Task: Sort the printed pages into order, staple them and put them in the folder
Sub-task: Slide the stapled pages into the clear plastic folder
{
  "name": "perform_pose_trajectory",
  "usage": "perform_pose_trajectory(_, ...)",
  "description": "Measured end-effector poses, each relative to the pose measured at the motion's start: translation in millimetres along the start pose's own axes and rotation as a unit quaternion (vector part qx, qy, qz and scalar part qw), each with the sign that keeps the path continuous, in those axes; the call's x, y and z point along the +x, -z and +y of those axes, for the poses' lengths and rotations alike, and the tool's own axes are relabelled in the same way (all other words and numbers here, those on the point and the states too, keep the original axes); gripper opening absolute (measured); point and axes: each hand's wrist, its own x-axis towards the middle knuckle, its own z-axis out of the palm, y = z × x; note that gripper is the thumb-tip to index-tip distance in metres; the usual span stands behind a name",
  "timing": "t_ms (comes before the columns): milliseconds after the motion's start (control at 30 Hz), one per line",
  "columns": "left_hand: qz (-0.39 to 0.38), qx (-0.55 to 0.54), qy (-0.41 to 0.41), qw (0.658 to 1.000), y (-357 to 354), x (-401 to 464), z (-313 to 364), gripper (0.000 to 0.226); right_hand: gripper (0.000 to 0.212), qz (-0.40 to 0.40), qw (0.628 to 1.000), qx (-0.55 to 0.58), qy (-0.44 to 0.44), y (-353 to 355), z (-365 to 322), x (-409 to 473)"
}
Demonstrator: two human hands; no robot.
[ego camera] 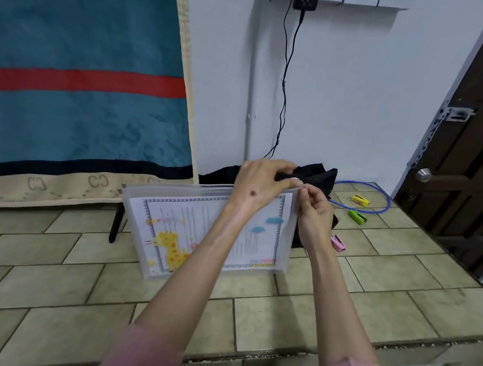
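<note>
Three staplers [358,216] (yellow, green, pink) right of the folder [137,203] — blue cable [383,198] behind.

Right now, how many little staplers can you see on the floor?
3. A yellow stapler sits farthest back by the blue cable, a green stapler just in front of it, and a pink stapler partly hidden behind the right hand. Others may be hidden.
</note>
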Motion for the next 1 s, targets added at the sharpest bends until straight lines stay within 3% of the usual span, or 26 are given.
perform_pose_trajectory(133, 0.020, 0.016, -0.018, 0.999, -14.0, 6.5, -0.2, 0.021, 0.017, -0.022, 1.000, 0.006, 0.006, -0.4, -3.1, -1.4)
perform_pose_trajectory(333, 0.054, 0.182, -0.060, 0.980, -1.1, 6.8, -10.8, 0.023, 0.018, -0.004, 1.000, -0.021, -0.008, -6.5, -0.9, -0.4)
perform_pose_trajectory(433, 0.053, 0.212, -0.059, 0.974, 14.9, 2.9, -20.5, 0.025, 0.017, 0.013, 0.999, -0.040, -0.002, -9.0, -1.0, 2.4)
perform_pose_trajectory(1000, 0.140, 0.224, 0.095, 0.960, 122.6, -48.9, -140.9, 0.016, 0.012, 0.042, 0.997, -0.064, 0.006, 0.3, 11.5, 19.7)
